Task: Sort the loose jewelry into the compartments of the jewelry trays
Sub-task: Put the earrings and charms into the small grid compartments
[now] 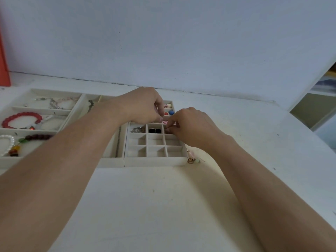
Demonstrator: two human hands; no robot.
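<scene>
Two bare arms reach out from the bottom of the view over a white table (154,206). The left hand (143,106) is curled over the far part of a small tray (156,161) with many little square boxes. Its fingers bend down, and I cannot tell if they hold anything. The right hand (189,126) has its fingertips pinched together at the right box in the tray's middle row. What they pinch is too small to see.

In the box beside those fingers sit two black earrings (155,131). One box more to the left holds silver rings (137,130). A blue bead (171,112) and some red and pink bits lie in the far boxes. The near boxes hold nothing.

Loose gold earrings (191,158) lie on the table, just beside the tray's near right corner.

To the left is a bigger tray (60,127) with long boxes. It holds a red bracelet (21,119), a dark bead bracelet (39,137), a white pearl bracelet (8,142) and a silver chain (54,104).

No writing or labels can be read anywhere.
</scene>
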